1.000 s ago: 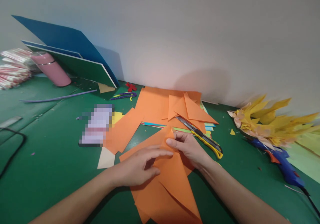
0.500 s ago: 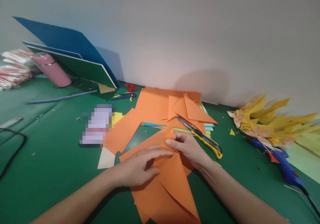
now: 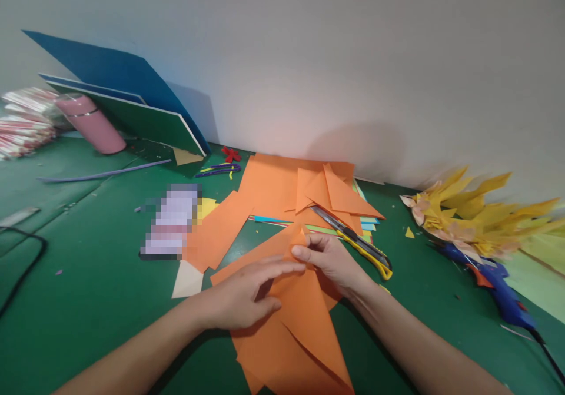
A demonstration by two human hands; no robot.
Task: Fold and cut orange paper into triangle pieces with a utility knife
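Orange paper [image 3: 300, 318], folded into a long triangle, lies on a green table [image 3: 88, 301] under a person's two bare hands; the left hand [image 3: 247, 292] presses flat on the sheet with fingers spread and extended, closed on nothing; the right hand [image 3: 329, 259] pinches the paper's upper tip between thumb and fingers, just beside the left fingertips; a yellow utility knife [image 3: 357, 245] rests near the right hand, its blade end over a stack of orange sheets [image 3: 282, 189] by the white wall; a blue glue gun [image 3: 498, 289] lies well to the right, below a cluster of yellow paper flowers [image 3: 477, 218]; to the far left a pink bottle [image 3: 92, 121] lies tilted beside blue and green boards [image 3: 132, 100] leaning on the wall; a blurred patch near the centre-left cannot be made out.
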